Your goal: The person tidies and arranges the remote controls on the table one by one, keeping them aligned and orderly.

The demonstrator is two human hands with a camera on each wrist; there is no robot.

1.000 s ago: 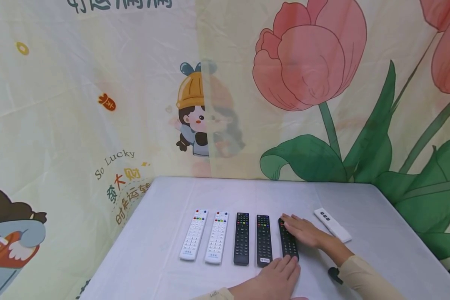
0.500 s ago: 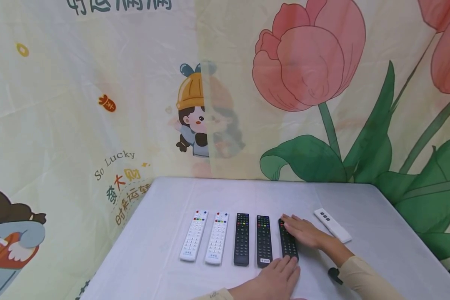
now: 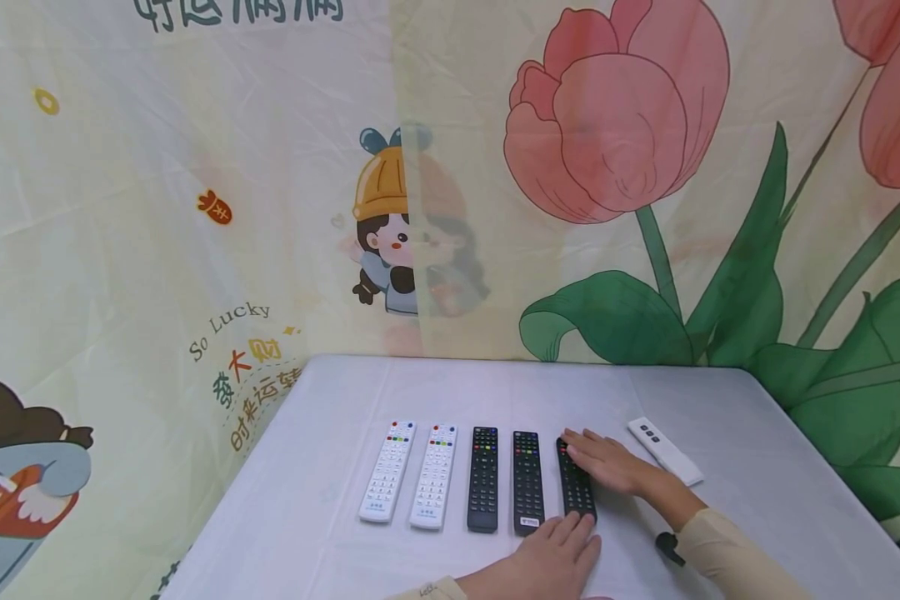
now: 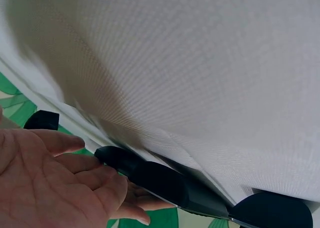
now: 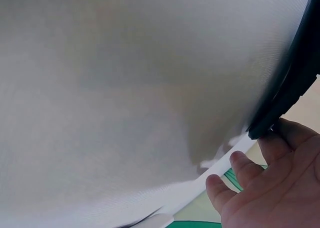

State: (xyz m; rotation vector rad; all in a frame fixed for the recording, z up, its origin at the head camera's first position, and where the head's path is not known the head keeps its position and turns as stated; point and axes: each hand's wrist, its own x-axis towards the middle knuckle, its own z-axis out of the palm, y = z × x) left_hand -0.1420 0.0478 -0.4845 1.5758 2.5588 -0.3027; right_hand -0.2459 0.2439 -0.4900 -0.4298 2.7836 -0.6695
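On the white table, the rightmost black remote control (image 3: pixel 576 485) of a row lies lengthwise away from me. My right hand (image 3: pixel 607 462) touches its far end with fingers extended, covering part of the buttons. Against the near end rest the straight fingers of my left hand (image 3: pixel 551 558). In the left wrist view the fingertips of the left hand (image 4: pixel 60 183) meet the end of a black remote, palm visible. The right wrist view has the right hand (image 5: pixel 275 183) with its fingertips at a dark remote's end (image 5: pixel 257 130), the other fingers spread.
Left of that remote lie two black remotes (image 3: pixel 528 479) (image 3: pixel 483 479) and two white remotes (image 3: pixel 433 477) (image 3: pixel 387 472), roughly parallel. A slim white remote (image 3: pixel 665 451) lies slanted beyond the right forearm. A printed cloth (image 3: pixel 450 183) hangs behind the table (image 3: pixel 330 392).
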